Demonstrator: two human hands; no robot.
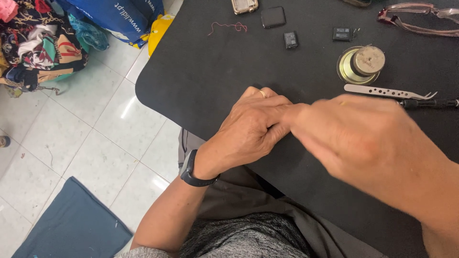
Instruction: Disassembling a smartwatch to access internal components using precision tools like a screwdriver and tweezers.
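My left hand (248, 131) rests on the black table mat (201, 81) near its front edge. It wears a gold ring and a dark wristband, and its fingers are curled inward. My right hand (354, 138) is blurred by motion; its fingertips meet the curled fingers of the left hand. Anything held between the two hands is hidden. Just beyond the right hand lie silver tweezers (389, 91) and a thin black tool (430, 102).
On the mat: a round brass-coloured speaker part (362, 64), two small black components (290, 39) (342, 33), a black square screen (273, 17), red thread (228, 26), pinkish glasses (420, 21). On the tiled floor: a fabric pile (38, 45), blue bag (119, 16), blue cloth (71, 224).
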